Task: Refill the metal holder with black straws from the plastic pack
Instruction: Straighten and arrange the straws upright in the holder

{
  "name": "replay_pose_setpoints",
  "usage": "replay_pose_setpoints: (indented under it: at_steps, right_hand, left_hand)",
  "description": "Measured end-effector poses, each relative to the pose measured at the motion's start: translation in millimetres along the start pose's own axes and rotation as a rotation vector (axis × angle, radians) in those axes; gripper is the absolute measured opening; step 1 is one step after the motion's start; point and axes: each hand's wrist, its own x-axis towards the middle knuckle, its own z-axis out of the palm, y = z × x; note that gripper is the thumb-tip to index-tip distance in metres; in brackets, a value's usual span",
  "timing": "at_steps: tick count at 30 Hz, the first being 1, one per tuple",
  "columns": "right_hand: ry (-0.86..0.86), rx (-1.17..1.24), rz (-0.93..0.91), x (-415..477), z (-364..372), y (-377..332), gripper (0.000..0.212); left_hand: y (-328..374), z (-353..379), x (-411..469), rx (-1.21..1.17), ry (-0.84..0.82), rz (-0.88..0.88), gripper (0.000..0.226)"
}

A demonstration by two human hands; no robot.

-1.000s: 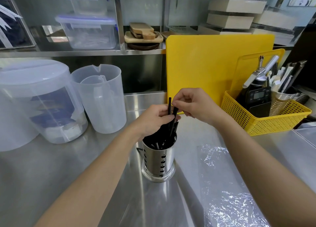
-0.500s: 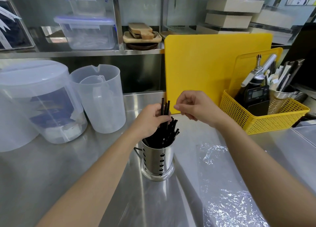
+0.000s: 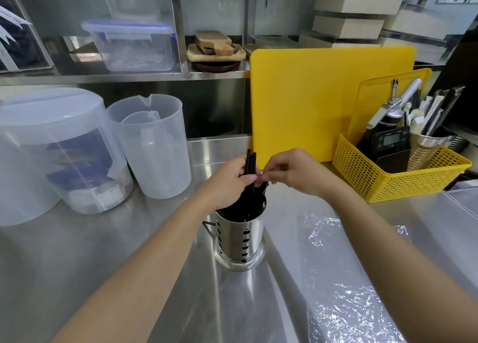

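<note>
Gripping black straws (image 3: 250,163) in metal holder (image 3: 239,236), left hand (image 3: 227,182)

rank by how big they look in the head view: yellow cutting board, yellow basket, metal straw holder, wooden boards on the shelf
1. yellow cutting board
2. yellow basket
3. metal straw holder, though it stands nearer the camera, so its true size is unsure
4. wooden boards, far back on the shelf
</note>
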Motion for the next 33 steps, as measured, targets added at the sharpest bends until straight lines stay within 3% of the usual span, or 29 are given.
replay_pose_setpoints:
  at_steps: [7, 19, 23, 27, 33]
  right_hand:
    - [0.202, 0.082, -0.107, 7.1, -4.5, -14.1, 0.012]
    - [0.083, 0.280, -0.094, -1.6, 3.0, -10.3, 0.009]
    - [0.119, 0.218, -0.029, -7.9, -2.3, 8.5, 0.014]
    - [0.003, 0.115, 0.014, -10.7, 0.0, 18.2, 0.014]
    - [0.050, -0.009, -0.006, -5.8, 13.2, 23.3, 0.018]
  left_hand:
    - [8.3, -5.0, -2.5, -0.081, 0.084, 0.092, 0.013]
    - [1.1, -3.6, -5.4, -0.009, 0.084, 0.030, 0.014]
    - [0.3, -3.7, -5.4, -0.007, 0.077, 0.003, 0.011]
    - [-1.8, 0.1, -4.0, 0.024, 0.069, -0.008, 0.011]
    - [-4.2, -4.3, -4.3, -0.002, 0.161, -0.039, 0.017]
